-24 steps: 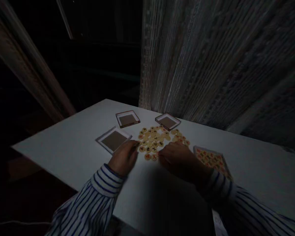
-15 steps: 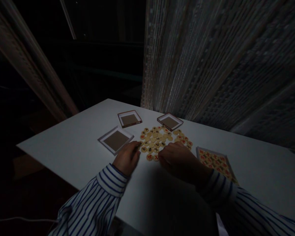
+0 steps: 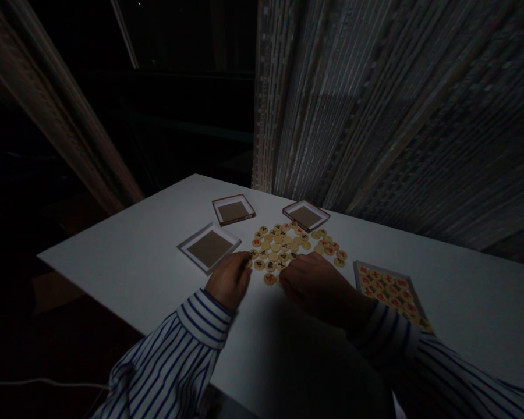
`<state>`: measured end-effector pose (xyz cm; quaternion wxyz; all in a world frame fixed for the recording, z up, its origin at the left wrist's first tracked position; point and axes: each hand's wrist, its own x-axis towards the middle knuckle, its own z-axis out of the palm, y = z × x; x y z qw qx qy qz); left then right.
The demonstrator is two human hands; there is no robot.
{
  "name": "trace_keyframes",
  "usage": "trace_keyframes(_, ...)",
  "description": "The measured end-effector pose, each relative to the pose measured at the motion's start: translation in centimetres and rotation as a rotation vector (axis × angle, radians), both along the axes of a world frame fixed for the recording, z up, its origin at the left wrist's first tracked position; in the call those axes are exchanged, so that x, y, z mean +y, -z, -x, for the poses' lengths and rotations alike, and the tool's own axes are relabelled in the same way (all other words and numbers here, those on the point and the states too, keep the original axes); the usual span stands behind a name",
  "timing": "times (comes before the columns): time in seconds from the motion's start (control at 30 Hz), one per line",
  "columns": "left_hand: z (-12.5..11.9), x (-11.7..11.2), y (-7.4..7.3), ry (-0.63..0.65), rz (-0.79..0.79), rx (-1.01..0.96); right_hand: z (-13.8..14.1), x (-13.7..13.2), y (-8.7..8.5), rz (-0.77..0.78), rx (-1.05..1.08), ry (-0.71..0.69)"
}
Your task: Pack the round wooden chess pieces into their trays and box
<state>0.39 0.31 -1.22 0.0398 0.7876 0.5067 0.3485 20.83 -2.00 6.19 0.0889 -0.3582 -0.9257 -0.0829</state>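
Round wooden Chinese chess pieces lie in a loose cluster on the white table, some showing black or red characters, others blank. At the cluster's near left edge, my left hand is closed, with a piece between thumb and forefinger. My right hand is curled over the near right side; its fingertips are on a red-marked piece, mostly covered by them. Just left of that lies another red-marked piece. To the right, a shallow box tray holds rows of red-marked pieces, partly behind my right forearm.
A grey-rimmed shallow box with a brown bottom stands left of the pieces. Behind them are two brown-edged box parts, one at left and one at right. A string curtain hangs along the table's far edge. The room is dim.
The view has shifted slightly, moving the table contents a little to the right. My right fingers now cover more of the red-marked piece. My left hand stays at the cluster's edge.
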Motion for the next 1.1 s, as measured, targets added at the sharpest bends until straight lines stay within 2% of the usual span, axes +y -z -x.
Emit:
trace_keyframes(0.33, -0.26, 0.17, 0.04, -0.08, 0.016, 0.071, 0.15, 0.01, -0.22, 0.017, 0.0, -0.001)
trace_keyframes(0.67, -0.23, 0.03, -0.22, -0.08, 0.02, 0.1, 0.06, 0.0, -0.07, 0.023, 0.005, -0.002)
trace_keyframes(0.9, -0.15, -0.08, -0.21, -0.077, -0.056, 0.121, 0.11, -0.1, -0.37, 0.025, -0.018, 0.008)
trace_keyframes(1.1, -0.19, -0.38, -0.62, -0.084, -0.05, 0.101, 0.07, -0.11, -0.41, 0.038, -0.018, 0.002)
